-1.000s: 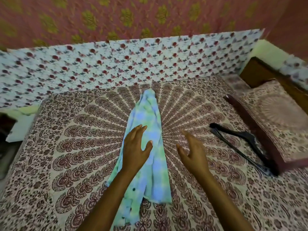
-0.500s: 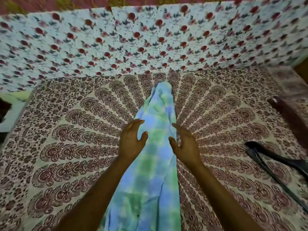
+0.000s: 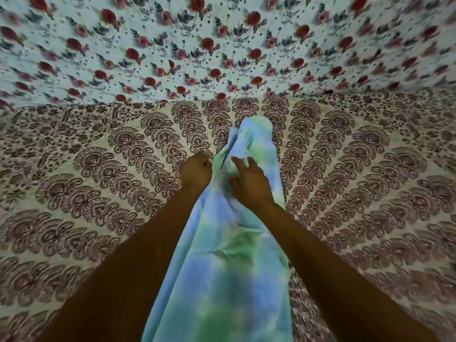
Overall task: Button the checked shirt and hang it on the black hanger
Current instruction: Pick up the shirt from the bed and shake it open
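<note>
Left hand (image 3: 196,172): fingers are curled at the left edge of the checked shirt (image 3: 229,255); whether cloth is gripped cannot be told.
Right hand (image 3: 250,183): laid on the shirt, fingers spread and relaxed.
Checked shirt: bunched lengthwise, laid on the patterned bedspread (image 3: 98,193).
Behind: a rose-printed cloth (image 3: 222,45) is seen.

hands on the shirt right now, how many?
2. Left hand has its fingers curled at the checked shirt's left edge; right hand rests on top of it, fingers spread.
</note>
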Available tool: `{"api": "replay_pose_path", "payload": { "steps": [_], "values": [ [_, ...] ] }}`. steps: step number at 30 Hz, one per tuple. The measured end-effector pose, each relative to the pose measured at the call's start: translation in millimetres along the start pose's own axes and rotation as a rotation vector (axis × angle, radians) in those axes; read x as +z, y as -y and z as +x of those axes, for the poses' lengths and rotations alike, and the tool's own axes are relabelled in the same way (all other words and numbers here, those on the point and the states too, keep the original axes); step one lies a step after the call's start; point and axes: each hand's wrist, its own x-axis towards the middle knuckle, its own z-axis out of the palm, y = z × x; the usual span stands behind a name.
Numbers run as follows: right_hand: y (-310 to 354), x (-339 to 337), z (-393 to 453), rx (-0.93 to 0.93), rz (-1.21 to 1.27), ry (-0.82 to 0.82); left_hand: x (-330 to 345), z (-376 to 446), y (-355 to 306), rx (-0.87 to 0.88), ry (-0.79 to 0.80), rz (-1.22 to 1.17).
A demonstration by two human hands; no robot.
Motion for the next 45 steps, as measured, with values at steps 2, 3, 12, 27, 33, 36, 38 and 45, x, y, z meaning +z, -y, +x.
{"api": "replay_pose_path", "payload": {
  "steps": [2, 3, 12, 27, 33, 36, 38, 45],
  "values": [
    [-1, 6, 17, -0.016, -0.100, 0.032, 9, 22, 5, -0.036, 0.022, -0.020],
    [-2, 10, 25, -0.017, -0.126, 0.046, 16, 32, 8, -0.055, 0.032, -0.055],
    [-21, 12, 48, 0.044, 0.076, -0.106, 34, 60, 7, -0.092, 0.177, -0.076],
    [-12, -97, 0, 0.541, 0.899, -0.419, -21, 5, -72, -0.428, 0.434, -0.945],
    [17, -168, -72, 0.471, 1.091, -0.304, -96, -73, -129, -0.313, 0.360, -0.795],
    [44, -188, -116, 0.400, 1.086, -0.284, -132, -133, -155, -0.144, 0.282, -0.753],
    [63, -197, -147, 0.368, 1.094, -0.243, -153, -169, -164, -0.070, 0.241, -0.698],
    [112, -250, -263, 0.171, 0.825, -0.507, -232, -275, -180, 0.049, 0.133, -0.717]
  ]
}}
